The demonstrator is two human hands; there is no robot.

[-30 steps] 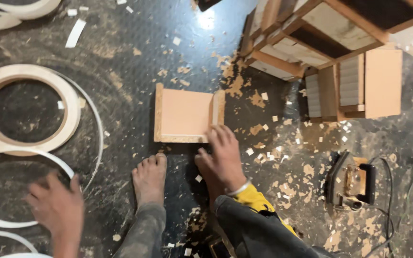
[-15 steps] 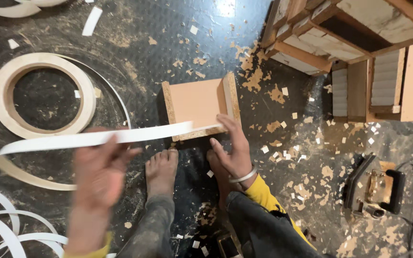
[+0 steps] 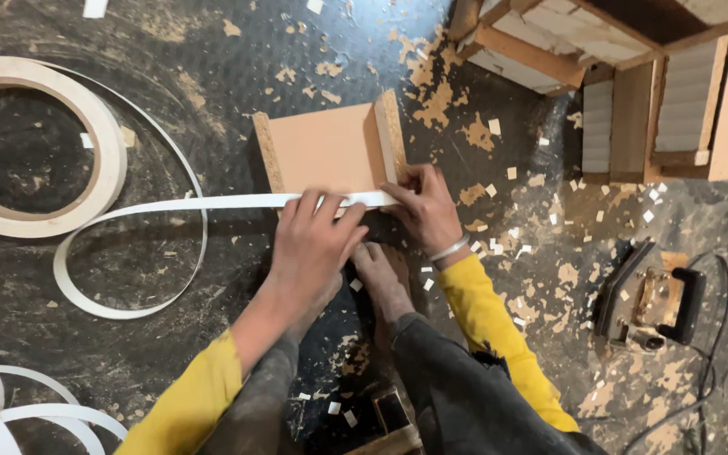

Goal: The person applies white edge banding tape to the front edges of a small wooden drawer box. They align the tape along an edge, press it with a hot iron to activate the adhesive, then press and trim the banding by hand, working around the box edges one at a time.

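A small open wooden box frame (image 3: 330,147) of light brown board stands on the dark floor. A white edge-banding strip (image 3: 212,203) lies along its near edge. My left hand (image 3: 313,236) presses the strip flat against that edge. My right hand (image 3: 423,206) pinches the strip's end at the frame's right corner. The strip curls away left in a loop toward a large roll of banding (image 3: 86,126). My bare foot (image 3: 381,278) rests just below the frame between my arms.
Wooden drawer-like units (image 3: 634,84) stand at the upper right. A clothes iron (image 3: 650,299) with a cord sits on the floor to the right. Loose white strips (image 3: 10,404) lie at the lower left. Wood chips and banding scraps litter the floor.
My left hand brought the white strip from the left and laid it on the frame's near edge. My right hand shifted up to grip the strip's end at the corner.
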